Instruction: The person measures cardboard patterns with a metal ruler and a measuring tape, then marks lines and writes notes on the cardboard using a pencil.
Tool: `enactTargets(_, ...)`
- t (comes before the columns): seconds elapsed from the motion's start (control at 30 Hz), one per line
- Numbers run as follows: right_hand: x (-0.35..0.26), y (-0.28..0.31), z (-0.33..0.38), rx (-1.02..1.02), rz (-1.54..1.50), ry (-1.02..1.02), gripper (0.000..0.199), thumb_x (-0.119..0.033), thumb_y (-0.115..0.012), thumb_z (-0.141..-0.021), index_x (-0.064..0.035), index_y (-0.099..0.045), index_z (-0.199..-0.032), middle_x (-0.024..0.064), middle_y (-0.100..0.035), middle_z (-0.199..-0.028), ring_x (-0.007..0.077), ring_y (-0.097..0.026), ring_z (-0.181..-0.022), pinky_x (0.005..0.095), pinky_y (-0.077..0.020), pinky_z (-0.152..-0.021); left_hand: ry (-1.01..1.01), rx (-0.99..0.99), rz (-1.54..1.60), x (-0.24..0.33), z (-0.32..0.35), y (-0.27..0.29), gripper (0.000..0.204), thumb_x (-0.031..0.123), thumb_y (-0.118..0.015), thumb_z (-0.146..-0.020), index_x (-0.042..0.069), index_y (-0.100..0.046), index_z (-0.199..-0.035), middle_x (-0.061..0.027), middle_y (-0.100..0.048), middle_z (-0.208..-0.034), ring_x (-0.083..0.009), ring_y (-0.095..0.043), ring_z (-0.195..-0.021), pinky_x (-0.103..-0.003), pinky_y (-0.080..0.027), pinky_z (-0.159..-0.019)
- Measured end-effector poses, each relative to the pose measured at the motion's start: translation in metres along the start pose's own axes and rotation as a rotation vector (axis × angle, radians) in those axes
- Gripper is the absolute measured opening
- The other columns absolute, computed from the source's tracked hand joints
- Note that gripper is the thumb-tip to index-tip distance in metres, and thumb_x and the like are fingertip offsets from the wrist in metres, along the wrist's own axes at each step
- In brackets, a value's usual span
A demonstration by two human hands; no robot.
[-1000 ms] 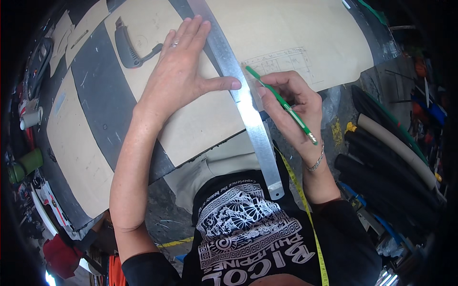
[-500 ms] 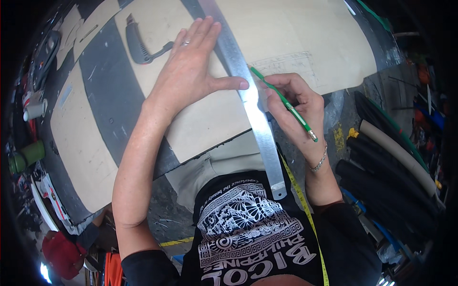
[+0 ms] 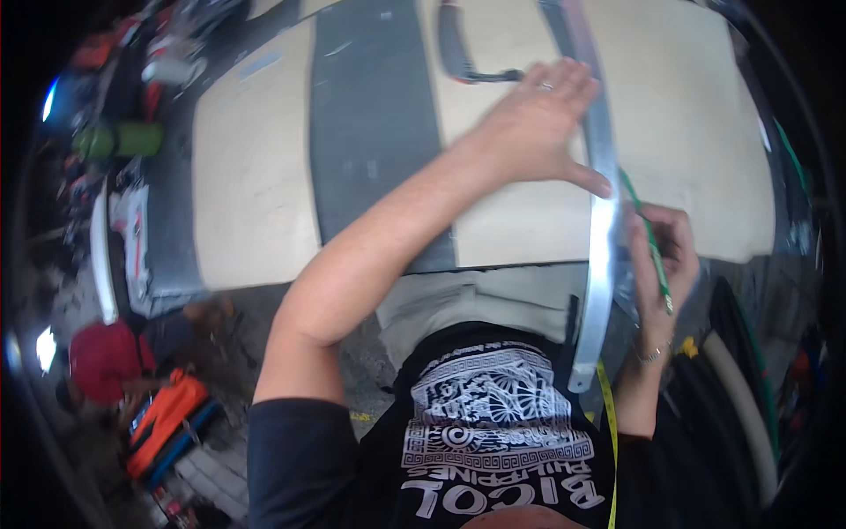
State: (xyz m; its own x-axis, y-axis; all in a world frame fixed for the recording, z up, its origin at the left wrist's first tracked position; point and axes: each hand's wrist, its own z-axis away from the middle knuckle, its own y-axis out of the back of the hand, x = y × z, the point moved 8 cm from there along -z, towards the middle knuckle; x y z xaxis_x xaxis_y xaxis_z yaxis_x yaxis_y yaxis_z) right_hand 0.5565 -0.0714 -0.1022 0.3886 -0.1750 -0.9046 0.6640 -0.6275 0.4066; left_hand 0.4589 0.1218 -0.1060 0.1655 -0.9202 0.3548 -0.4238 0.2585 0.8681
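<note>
A black printed shirt and a yellow tape measure (image 3: 606, 397) hanging at the chest are seen nearest the camera, with the near end of a long metal ruler (image 3: 603, 256) overhanging the table edge above them. The right hand (image 3: 659, 264) is closed in a writing grip on a green pencil (image 3: 648, 236), whose tip is set against the ruler's right edge, just beside the left thumb. The left hand (image 3: 538, 132) is laid flat and open on the ruler, fingers spread toward the far side, thumb stretched right across the steel; nothing is grasped by it, the ruler is only pressed down.

Compared with a second ago, the view has been swung to the right and brought closer, so that the ruler is now shown running almost straight away from the body instead of slanting; the hands are found in the same places on ruler and pencil. The straightedge is thus judged to be held steady for a line along the pale board (image 3: 687, 159).

Farther off, a dark curved tool (image 3: 458, 53) lies on the board beyond the left hand, and a grey strip (image 3: 370, 132) is seen to the left.
</note>
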Motion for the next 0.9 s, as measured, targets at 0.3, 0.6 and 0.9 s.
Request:
enactTargets(0.3,-0.015,-0.004,-0.005,-0.066,-0.059,0.039,0.016,-0.003,-0.07,-0.098,0.0059,-0.071,-0.112,0.0026,-0.072,-0.089,0.0052,-0.064,-0.076,0.0208,-0.0495,-0.069,0.073,-0.092,-0.054,0.002,0.0,0.002,0.12,0.066,-0.087,-0.07,-0.005,-0.044,-0.156,-0.0276,-0.038,-0.165,-0.0401,-0.031,-0.157,-0.051,-0.023,-0.131)
enactTargets(0.6,-0.011,-0.009,-0.032,-0.094,-0.072,0.055,0.021,-0.009,-0.074,-0.099,0.0045,-0.073,-0.115,0.002,-0.073,-0.095,0.0055,-0.066,-0.086,0.0215,-0.0514,-0.076,0.047,-0.065,-0.096,0.003,-0.001,0.0,0.126,0.076,-0.084,-0.067,-0.006,-0.046,-0.154,-0.0309,-0.042,-0.161,-0.0402,-0.034,-0.156,-0.052,-0.024,-0.131)
enactTargets(0.9,-0.005,-0.019,-0.047,-0.095,-0.111,0.033,0.021,-0.01,-0.074,-0.1,0.0037,-0.073,-0.116,0.0015,-0.073,-0.096,0.0056,-0.065,-0.086,0.0219,-0.052,-0.077,0.092,-0.112,-0.109,-0.006,0.0,0.001,0.124,0.069,-0.086,-0.069,-0.004,-0.041,-0.158,-0.0263,-0.037,-0.166,-0.0379,-0.029,-0.159,-0.052,-0.022,-0.131)
